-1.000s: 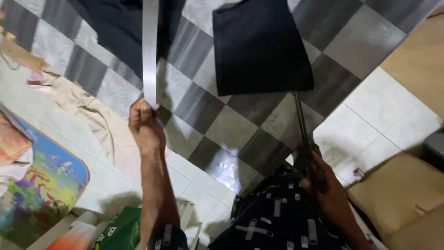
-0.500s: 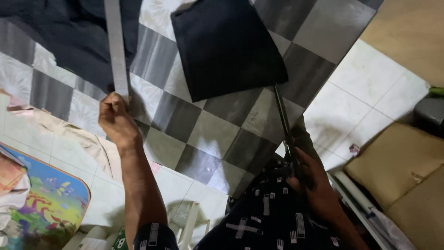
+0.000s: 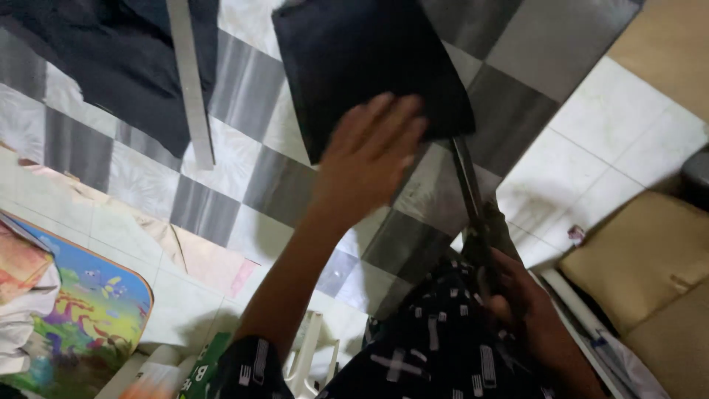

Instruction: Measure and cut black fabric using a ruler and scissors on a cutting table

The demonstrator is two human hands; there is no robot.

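head view, hands: l hand (image 3: 373, 151) spread open, fingers apart, palm down over the near edge of the dark cloth piece (image 3: 365, 66); looks to be touching or just above it, can't tell which bc of blur. clamps nothing.
r hand: r hand (image 3: 517, 295) closed round the handles of long dark scissors (image 3: 473, 203), low at the lap.
scissors: blades run up from the r hand twd the cloth piece's near right corner, tip at or just under its edge. can't tell if blades are apart or together.
why held so (my read): flat open l hand suits pinning or smoothing the cloth so it stays put where the blades meet it; scissors kept low and close to the floor so they slide along the edge.
cloth piece: roughly rectangular, lies flat on the grey-and-white checked floor mat (image 3: 288, 185), tilted to the view.
other cloth: bigger dark fabric (image 3: 111, 66) upper left, also on the mat, w/ a long pale flat strip, prob a ruler (image 3: 190, 81), lying across it and off its edge; apart from both hands.
floor: white tiles (image 3: 591, 148) right of the mat; tan cushion (image 3: 642, 258) far right.
containers: none seen open. lower left a colourful cartoon-print mat (image 3: 81, 325), folded cloths beside it, green packet (image 3: 203, 366) at bottom edge; contents not visible.
clothes: dark patterned garment (image 3: 428, 355) on the person's lap.
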